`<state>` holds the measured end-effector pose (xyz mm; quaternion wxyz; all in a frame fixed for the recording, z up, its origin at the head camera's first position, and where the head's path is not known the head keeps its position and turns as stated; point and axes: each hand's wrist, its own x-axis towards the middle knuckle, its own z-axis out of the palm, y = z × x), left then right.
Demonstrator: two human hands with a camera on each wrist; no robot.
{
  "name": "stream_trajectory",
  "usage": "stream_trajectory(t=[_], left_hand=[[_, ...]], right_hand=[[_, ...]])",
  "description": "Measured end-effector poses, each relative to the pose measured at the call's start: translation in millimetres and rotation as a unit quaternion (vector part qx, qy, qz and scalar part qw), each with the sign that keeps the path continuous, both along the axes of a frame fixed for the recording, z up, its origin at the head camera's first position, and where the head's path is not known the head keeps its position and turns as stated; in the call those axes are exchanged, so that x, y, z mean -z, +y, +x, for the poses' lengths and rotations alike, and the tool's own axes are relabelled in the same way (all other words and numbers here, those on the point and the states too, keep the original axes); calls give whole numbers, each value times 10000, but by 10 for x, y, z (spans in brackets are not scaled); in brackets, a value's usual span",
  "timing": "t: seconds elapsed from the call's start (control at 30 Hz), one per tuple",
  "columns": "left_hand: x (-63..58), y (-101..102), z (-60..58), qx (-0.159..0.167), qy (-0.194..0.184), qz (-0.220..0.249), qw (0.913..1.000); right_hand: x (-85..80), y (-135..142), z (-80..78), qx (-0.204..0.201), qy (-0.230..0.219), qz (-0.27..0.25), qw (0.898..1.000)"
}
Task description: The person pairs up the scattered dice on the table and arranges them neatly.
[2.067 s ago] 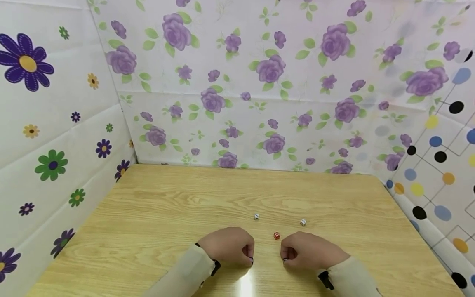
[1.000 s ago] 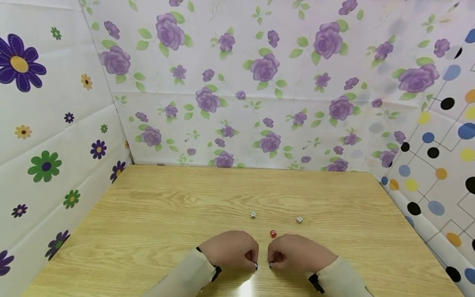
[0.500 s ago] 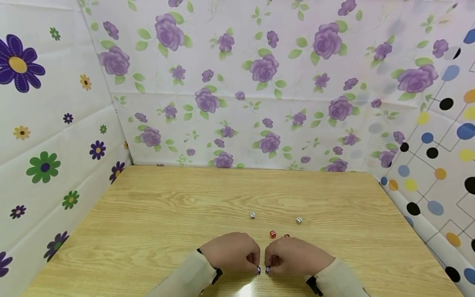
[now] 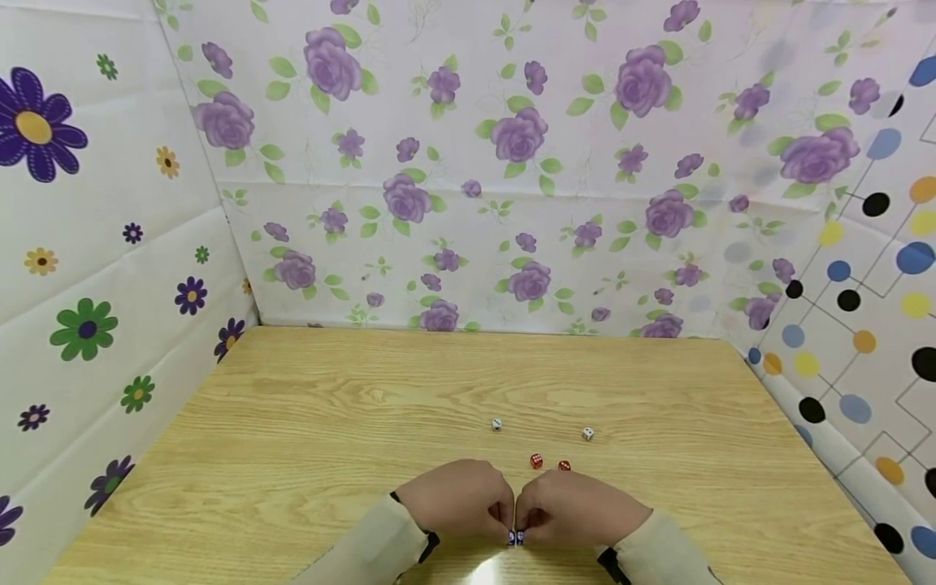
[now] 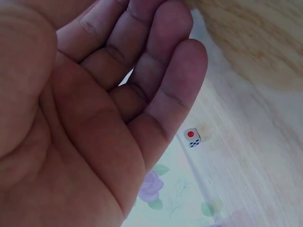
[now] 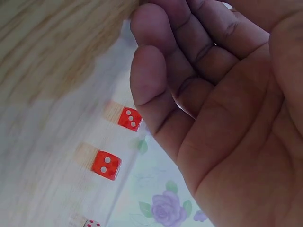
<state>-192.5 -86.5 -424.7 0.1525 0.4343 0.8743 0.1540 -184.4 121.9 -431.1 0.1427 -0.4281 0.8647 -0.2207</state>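
Observation:
Near the table's front, my left hand (image 4: 459, 497) pinches a small die (image 4: 511, 537) between thumb and fingertip. My right hand (image 4: 573, 505) mirrors it, pinching another small die (image 4: 520, 537). Both held dice look bluish with dark marks and are side by side, touching or almost so. Just beyond the right hand lie a red die (image 4: 536, 461) and a second red die (image 4: 565, 465), also below the right palm in the right wrist view. In both wrist views the pinching fingertips and held dice are out of sight.
Farther back on the wooden table (image 4: 351, 390) sit a white die (image 4: 496, 424) and, to its right, another white die (image 4: 588, 434). Flower-patterned cloth (image 4: 409, 276) hangs behind the table, with patterned sheets at both sides.
Both hands have come together, bringing the two pinched dice from well apart to side by side. The second red die has come into view from behind the right hand.

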Motion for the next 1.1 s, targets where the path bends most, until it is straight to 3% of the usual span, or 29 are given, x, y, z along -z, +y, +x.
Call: stream_trajectory(t=[0.33, 1.1], left_hand=[[-7, 7, -8, -11, -35, 0, 10000], [-24, 10, 14, -104, -108, -54, 9999]], right_hand=[[-25, -11, 10, -41, 72, 85, 9999], [-25, -13, 30, 171, -322, 64, 9993]])
